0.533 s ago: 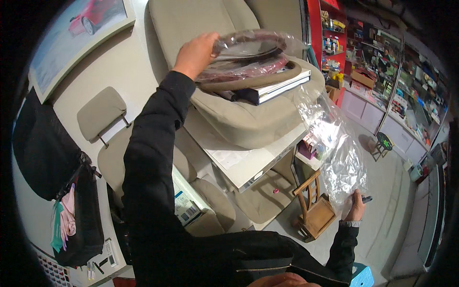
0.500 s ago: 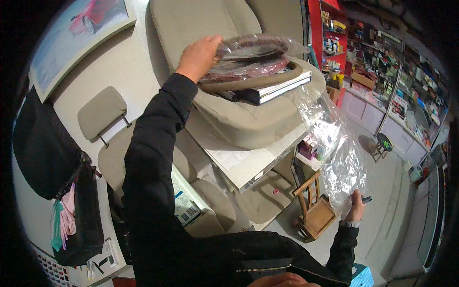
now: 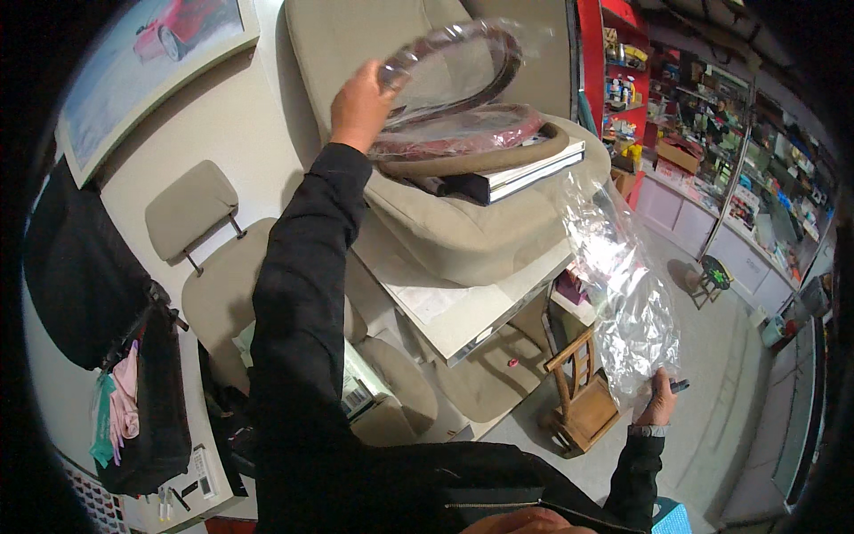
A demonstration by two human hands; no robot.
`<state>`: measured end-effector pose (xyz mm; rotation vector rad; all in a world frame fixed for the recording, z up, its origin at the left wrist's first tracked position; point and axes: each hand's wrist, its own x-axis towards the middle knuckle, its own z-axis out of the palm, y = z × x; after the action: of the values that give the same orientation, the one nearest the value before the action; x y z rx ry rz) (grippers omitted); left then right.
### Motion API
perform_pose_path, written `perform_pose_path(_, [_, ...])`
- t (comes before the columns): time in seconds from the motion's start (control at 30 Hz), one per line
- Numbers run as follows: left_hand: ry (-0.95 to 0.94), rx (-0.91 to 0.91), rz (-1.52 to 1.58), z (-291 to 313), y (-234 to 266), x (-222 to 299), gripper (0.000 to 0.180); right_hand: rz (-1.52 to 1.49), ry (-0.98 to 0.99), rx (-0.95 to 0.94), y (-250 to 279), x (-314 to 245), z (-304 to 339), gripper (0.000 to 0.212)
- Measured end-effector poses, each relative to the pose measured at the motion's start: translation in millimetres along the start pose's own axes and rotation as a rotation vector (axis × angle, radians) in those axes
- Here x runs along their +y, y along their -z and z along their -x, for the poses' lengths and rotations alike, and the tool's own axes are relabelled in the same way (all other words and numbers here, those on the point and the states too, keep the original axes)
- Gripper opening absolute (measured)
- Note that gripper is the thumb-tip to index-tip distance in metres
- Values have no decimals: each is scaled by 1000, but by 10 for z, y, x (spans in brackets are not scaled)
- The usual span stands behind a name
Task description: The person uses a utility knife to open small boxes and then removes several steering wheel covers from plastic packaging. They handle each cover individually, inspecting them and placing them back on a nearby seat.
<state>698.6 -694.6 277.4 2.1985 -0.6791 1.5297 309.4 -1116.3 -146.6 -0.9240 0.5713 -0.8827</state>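
The left hand has its fingers clamped on the near-left side of a dark brown ring, which is covered in clear wrap. This ring is tilted, its far edge raised, above a car seat on the white bench. Below it lie 2 more rings: a red ring, also wrapped, and a tan ring, with a book partly under them. Contact between the dark brown ring and the red ring cannot be confirmed. The right hand, well apart at the lower right, has its fingers clamped on the end of a crumpled clear bag; a small dark object juts from the same hand, its kind unclear. Assessment: the dark brown ring appears light and fairly springy, holding its round shape under a 1-handed grip. Its wrap looks slippery and loose, so the sounder hold is around the full thickness of the rim, not on film alone. The bag appears very light, limp and easily torn; its gathered end is the suitable place to grip.
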Motion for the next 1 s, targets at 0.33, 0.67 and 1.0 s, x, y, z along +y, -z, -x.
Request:
perform_pose_path(0.33, [397,441,803,82,649,-353,42,34,27,-23,-56,102,-43,23])
perform_pose_path(0.67, [600,492,1492,786,1294,-536,30,-55,89,-66,-393,-22,-70,21])
perform_pose_path(1.0, [658,345,1705,1407,1459,-158,41,56,172,62,-489,-78,-34,18])
